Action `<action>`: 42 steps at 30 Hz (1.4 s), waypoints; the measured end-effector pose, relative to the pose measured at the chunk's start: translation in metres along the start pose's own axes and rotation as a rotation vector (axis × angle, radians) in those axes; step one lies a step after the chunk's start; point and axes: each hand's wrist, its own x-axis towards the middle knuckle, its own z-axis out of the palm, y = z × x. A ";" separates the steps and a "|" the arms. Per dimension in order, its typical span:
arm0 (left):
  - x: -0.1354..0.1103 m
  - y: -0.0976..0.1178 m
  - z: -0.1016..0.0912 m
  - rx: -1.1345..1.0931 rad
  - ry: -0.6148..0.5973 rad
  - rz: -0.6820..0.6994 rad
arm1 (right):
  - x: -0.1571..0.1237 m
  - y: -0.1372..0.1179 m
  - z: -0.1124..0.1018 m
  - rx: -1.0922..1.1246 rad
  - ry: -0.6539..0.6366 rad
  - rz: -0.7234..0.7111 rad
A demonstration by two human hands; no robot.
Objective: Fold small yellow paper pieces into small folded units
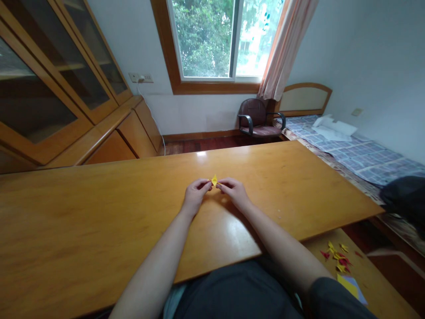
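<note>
A small yellow origami crane [214, 180] is held between my two hands, a little above the wooden table [99, 221]. My left hand [196, 193] pinches its left side between thumb and fingers. On the opposite side, my right hand [234, 191] grips the other end in the same way. The paper looks folded to points at top and bottom. Its finer folds are too small to make out, and the fingertips cover both of its ends.
On a lower surface at right lie several yellow and red folded paper pieces [341, 257] beside some paper sheets [352, 288]. Beyond the table stand an office chair [257, 117], a bed [372, 155] with a dark bag [405, 199], and a glass-door cabinet [96, 137].
</note>
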 end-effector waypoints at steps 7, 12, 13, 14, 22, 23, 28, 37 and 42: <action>0.000 -0.002 0.000 -0.003 -0.036 -0.011 | 0.000 -0.003 0.001 0.096 0.027 0.048; 0.000 -0.002 0.000 -0.018 -0.045 -0.011 | 0.000 -0.003 0.002 0.155 0.020 0.077; 0.000 -0.002 0.000 -0.019 -0.044 -0.014 | 0.000 -0.003 0.002 0.161 0.019 0.083; 0.000 -0.002 0.000 -0.020 -0.043 -0.016 | 0.000 -0.003 0.002 0.167 0.018 0.086; 0.000 -0.002 0.001 -0.044 -0.047 -0.017 | 0.000 -0.003 0.004 0.207 0.023 0.117; 0.000 -0.002 0.001 -0.044 -0.048 -0.017 | 0.000 -0.003 0.004 0.215 0.029 0.121; 0.001 -0.001 0.002 -0.049 -0.039 -0.029 | 0.001 -0.002 0.006 0.230 0.039 0.121; 0.000 -0.002 0.002 -0.083 -0.035 -0.024 | 0.001 -0.002 0.008 0.215 0.048 0.101; 0.001 0.000 0.001 -0.078 -0.026 -0.032 | 0.001 -0.002 0.008 0.062 0.064 0.004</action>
